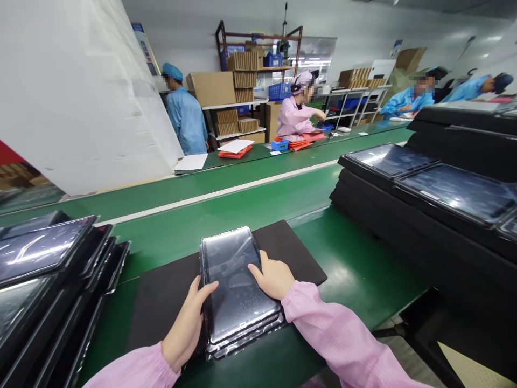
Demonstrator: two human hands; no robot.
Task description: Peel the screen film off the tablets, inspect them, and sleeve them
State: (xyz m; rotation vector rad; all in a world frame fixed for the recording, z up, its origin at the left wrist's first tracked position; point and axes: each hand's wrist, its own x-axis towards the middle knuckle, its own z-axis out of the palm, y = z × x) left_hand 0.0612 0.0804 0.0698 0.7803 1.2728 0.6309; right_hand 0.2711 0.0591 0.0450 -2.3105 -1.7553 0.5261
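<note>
A small stack of film-covered tablet screens [236, 285] lies on a black foam sheet [161, 293] in front of me, its near end reaching past the sheet. My left hand [188, 320] grips the stack's left edge, thumb on the top screen and the other fingers mostly hidden at the side. On the opposite edge, my right hand [272, 275] closes round the stack with its thumb over the glass. Clear film sticks out at the near end.
Screens are piled at the left [44, 248]. More screens [456, 188] lie on black foam layers [375, 221] at the right. A green conveyor belt [283, 191] runs across. Beyond it, several people work near orange sheets [299, 144], a blue bin [279, 145] and shelves of cardboard boxes [212, 89].
</note>
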